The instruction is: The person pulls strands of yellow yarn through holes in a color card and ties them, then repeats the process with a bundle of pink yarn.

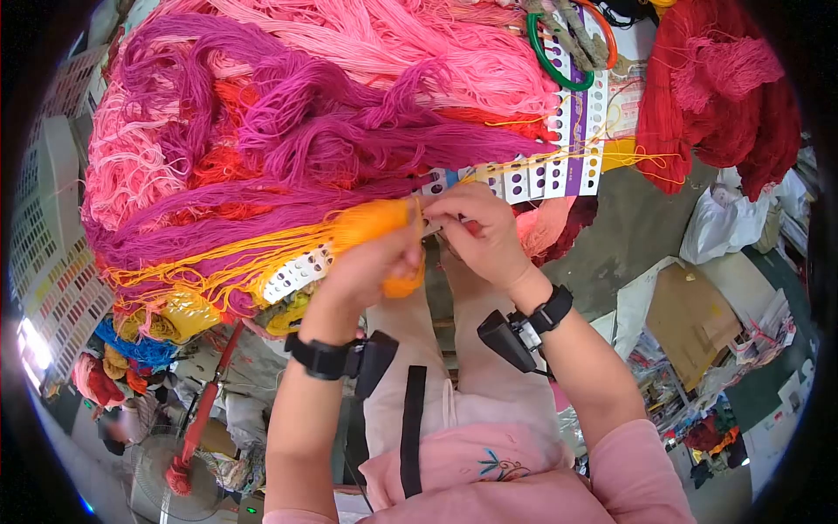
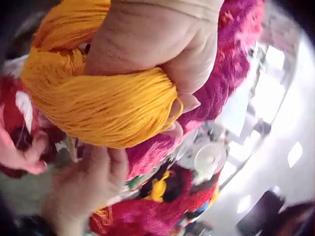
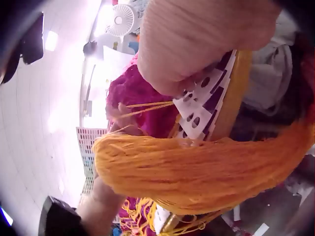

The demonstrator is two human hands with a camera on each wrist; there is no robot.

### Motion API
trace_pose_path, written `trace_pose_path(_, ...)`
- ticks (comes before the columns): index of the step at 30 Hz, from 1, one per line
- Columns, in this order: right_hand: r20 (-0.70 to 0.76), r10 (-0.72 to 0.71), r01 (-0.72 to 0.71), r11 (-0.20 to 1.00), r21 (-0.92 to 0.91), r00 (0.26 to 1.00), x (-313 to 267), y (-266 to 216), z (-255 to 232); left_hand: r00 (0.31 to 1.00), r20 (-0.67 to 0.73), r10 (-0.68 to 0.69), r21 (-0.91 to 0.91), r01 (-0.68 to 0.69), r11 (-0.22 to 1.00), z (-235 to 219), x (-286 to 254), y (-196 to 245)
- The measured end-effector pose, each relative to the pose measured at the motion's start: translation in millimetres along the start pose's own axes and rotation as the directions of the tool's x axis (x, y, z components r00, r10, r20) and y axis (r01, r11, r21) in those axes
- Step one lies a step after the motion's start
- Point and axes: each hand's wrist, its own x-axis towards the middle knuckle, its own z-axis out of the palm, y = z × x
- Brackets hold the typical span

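A thick orange-yellow yarn skein (image 1: 371, 223) (image 2: 103, 108) (image 3: 197, 169) hangs from my left hand (image 1: 371, 266) (image 2: 157, 39) (image 3: 103, 191), whose fingers curl round its looped end. Close beside that end, my right hand (image 1: 484, 231) (image 2: 81, 184) (image 3: 202, 39) has thumb and fingers drawn together. Thin yellow strands (image 3: 147, 108) stretch between the two hands in the right wrist view, and the right fingers pinch them; the exact pinch point is hidden.
Pink yarn (image 1: 489, 65) and purple yarn (image 1: 305, 105) are heaped ahead and left. White cards with holes (image 1: 550, 179), a green ring (image 1: 534, 44) and red yarn (image 1: 663, 113) lie toward the right. A fan (image 1: 179, 472) stands at lower left.
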Motion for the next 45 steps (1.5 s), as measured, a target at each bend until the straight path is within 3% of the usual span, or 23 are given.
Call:
trace_pose_path(1,0.012,0.110,-0.111,0.985,0.134,0.994,0.6,-2.1,-3.7,0.988,-0.153,-0.019,0.381,0.077,0.921,7.7,5.9,-2.4)
trace_pose_path(2,0.015,0.115,-0.116,0.985,0.127,0.993,2.7,-4.3,-3.3,0.989,-0.142,0.041,0.433,0.025,0.901,9.3,1.9,-1.0)
trace_pose_path(4,-0.080,-0.045,0.027,0.978,-0.208,0.996,4.7,-9.4,4.6,0.939,-0.326,0.112,0.349,0.009,0.937,-4.6,-26.1,4.7)
trace_pose_path(5,-0.081,-0.036,0.019,0.979,-0.204,0.996,3.0,-10.7,6.4,0.890,-0.448,0.087,0.159,-0.016,0.987,-17.1,-52.9,17.2)
trace_pose_path(6,-0.028,-0.002,-0.006,0.953,-0.304,1.000,3.3,-11.9,8.8,0.807,-0.583,0.092,0.187,0.023,0.982,-39.5,-83.8,32.1)
trace_pose_path(7,0.021,0.031,-0.020,0.917,-0.399,0.999,5.0,-13.1,11.3,0.950,-0.076,0.304,-0.236,-0.314,0.920,-130.1,-117.2,23.1)
trace_pose_path(8,0.013,0.025,-0.019,0.922,-0.386,1.000,6.1,-13.0,13.3,0.616,-0.599,0.511,0.129,-0.556,0.821,-120.1,-142.8,40.0)
trace_pose_path(9,-0.003,0.019,-0.018,0.914,-0.406,1.000,5.0,-12.0,14.6,0.195,-0.871,0.451,0.263,-0.589,0.764,-95.7,-143.7,68.6)
trace_pose_path(11,-0.024,0.001,-0.011,0.908,-0.419,1.000,4.3,-12.7,16.4,0.547,-0.739,0.393,-0.238,-0.758,0.607,-208.3,-220.4,70.6)
trace_pose_path(12,-0.016,0.004,-0.011,0.906,-0.422,1.000,4.9,-13.1,16.2,0.543,-0.735,0.407,-0.229,-0.763,0.605,-199.9,-225.0,70.4)
trace_pose_path(14,0.031,0.041,-0.024,0.906,-0.423,0.999,4.8,-14.3,12.9,0.727,-0.368,0.580,-0.055,-0.639,0.767,-153.5,-217.1,55.9)
trace_pose_path(15,0.034,0.041,-0.023,0.908,-0.419,0.999,3.4,-16.2,12.7,0.700,-0.559,0.445,-0.025,-0.551,0.834,-110.5,-197.4,51.3)
trace_pose_path(16,0.006,0.025,-0.021,0.918,-0.395,1.000,3.9,-17.3,12.9,0.810,-0.317,0.494,-0.072,-0.540,0.839,-95.5,-181.4,39.0)
trace_pose_path(17,-0.021,0.009,-0.016,0.929,-0.370,1.000,5.4,-19.0,13.4,0.782,-0.346,0.519,-0.082,-0.576,0.813,-63.4,-155.6,29.2)
trace_pose_path(19,-0.067,-0.011,-0.013,0.938,-0.347,0.998,7.9,-29.8,13.9,0.850,-0.008,0.527,-0.362,-0.494,0.790,-52.1,-116.1,16.6)
trace_pose_path(20,-0.112,0.036,-0.061,0.972,-0.228,0.993,7.9,-34.7,14.7,0.852,0.101,0.514,-0.356,-0.451,0.818,-41.5,-99.5,17.1)
trace_pose_path(23,-0.163,0.082,-0.100,0.989,-0.110,0.983,12.7,-59.4,17.8,0.880,0.108,0.463,-0.417,-0.383,0.824,-28.9,-73.7,15.4)
trace_pose_path(25,0.143,0.417,-0.434,0.776,0.457,0.897,16.0,-74.5,27.8,0.903,0.090,0.421,-0.386,-0.358,0.850,-21.7,-68.9,21.8)
trace_pose_path(26,0.141,0.417,-0.432,0.772,0.465,0.898,19.3,-79.4,30.7,0.906,0.064,0.419,-0.302,-0.383,0.873,-21.9,-68.1,21.9)
trace_pose_path(28,0.396,0.401,-0.554,0.707,0.439,0.826,23.9,-86.4,35.2,0.909,0.116,0.400,-0.307,-0.350,0.885,-23.4,-68.5,24.1)
trace_pose_path(33,0.078,0.488,-0.391,0.584,0.712,0.870,25.4,-88.0,42.2,0.932,0.129,0.339,-0.363,-0.274,0.890,-22.3,-66.9,20.7)
trace_pose_path(35,0.327,0.462,-0.547,0.500,0.672,0.824,25.8,-88.2,37.1,0.892,0.203,0.405,-0.341,-0.323,0.883,-22.6,-66.6,19.6)
trace_pose_path(45,0.369,0.502,-0.569,0.336,0.751,0.782,21.7,-90.4,21.3,0.926,0.189,0.327,-0.412,-0.227,0.882,-21.1,-63.0,20.7)
